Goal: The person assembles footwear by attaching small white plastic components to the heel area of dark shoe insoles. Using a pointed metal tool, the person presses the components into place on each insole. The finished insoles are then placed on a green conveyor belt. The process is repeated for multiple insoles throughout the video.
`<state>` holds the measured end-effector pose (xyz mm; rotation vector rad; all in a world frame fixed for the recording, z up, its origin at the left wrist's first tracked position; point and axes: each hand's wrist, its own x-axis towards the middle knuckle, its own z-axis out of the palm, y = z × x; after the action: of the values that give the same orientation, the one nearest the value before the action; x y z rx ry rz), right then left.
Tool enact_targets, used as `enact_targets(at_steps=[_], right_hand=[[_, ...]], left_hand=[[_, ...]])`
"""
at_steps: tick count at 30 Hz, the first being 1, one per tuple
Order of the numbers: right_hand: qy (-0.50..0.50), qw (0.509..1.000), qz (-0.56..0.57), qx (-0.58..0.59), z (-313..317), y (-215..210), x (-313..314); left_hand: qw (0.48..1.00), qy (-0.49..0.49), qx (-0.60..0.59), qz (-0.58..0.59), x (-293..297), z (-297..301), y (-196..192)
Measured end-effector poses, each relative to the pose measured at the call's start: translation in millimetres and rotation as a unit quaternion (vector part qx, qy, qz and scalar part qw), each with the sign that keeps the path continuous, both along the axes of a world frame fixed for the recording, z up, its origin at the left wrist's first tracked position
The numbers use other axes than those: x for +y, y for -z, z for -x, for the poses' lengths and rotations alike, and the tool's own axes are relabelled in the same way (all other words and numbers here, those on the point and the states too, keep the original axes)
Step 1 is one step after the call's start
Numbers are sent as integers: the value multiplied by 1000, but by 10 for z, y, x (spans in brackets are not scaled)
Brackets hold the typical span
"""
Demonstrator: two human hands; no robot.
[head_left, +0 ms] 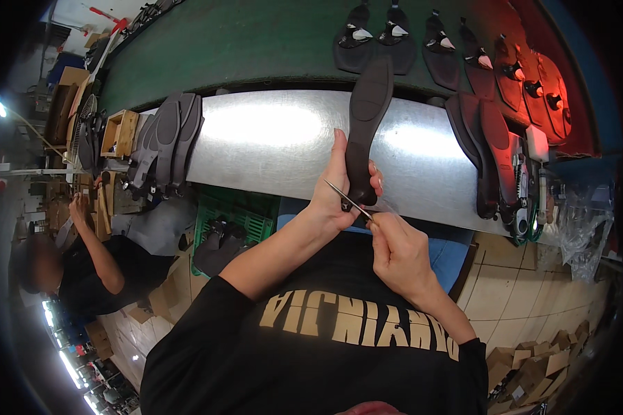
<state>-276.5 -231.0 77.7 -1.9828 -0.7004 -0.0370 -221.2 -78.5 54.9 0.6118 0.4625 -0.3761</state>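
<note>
A long black shoe sole point(369, 104) stands tilted above the metal bench, its broad toe part pointing away from me. My left hand point(332, 190) is closed around its narrow heel end, thumb along one side and fingertips showing on the other. Close to that heel end, my right hand point(403, 252) pinches a thin, pointed metal tool point(349, 199). The tool slants across my left palm beside the heel; whether it touches the sole I cannot tell. Part of the heel is hidden by the left hand.
Black soles are stacked on the metal bench point(256, 155) at left point(180, 128) and right point(495, 135). Beyond lies a green surface point(242, 45) with several strapped soles under red light. A green crate point(256, 225) stands below; another person point(111, 266) works at left.
</note>
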Motion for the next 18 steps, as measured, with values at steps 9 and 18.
enact_targets(at_steps=[9, 18], right_hand=[[32, 969, -126, 209, -113, -148, -93], [7, 797, -378, 470, -310, -41, -159]], left_hand=[[1000, -20, -14, -6, 24, -160, -198], [991, 58, -122, -7, -90, -18, -218]])
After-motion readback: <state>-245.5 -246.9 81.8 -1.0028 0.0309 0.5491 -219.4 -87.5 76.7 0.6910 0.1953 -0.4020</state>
